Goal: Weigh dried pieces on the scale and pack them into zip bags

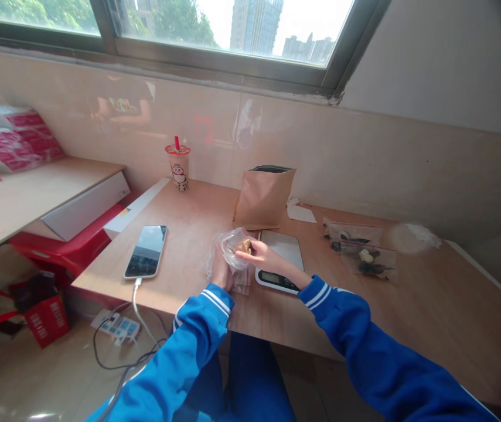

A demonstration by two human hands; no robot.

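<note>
My left hand (221,271) is closed around a crinkled clear plastic bag (231,239) just over the table. Reaching in from the right, my right hand (264,257) pinches a brown, rough lump (244,247) at the bag's opening; its exact kind is too small to tell. Beneath my right hand and wrist lies a kitchen scale (293,249) with a pale platform and a dark display, partly covered. A flat zip bag (242,282) with a red seal line rests under my hands, mostly hidden.
Behind the scale stands an open brown paper pouch (264,199). Zip bags with dark dried pieces (370,261) lie right, near a clear plastic bundle (415,237). A phone (146,252) on a cable and a drink cup (179,170) are left. Paper scraps (301,213) lie near the wall.
</note>
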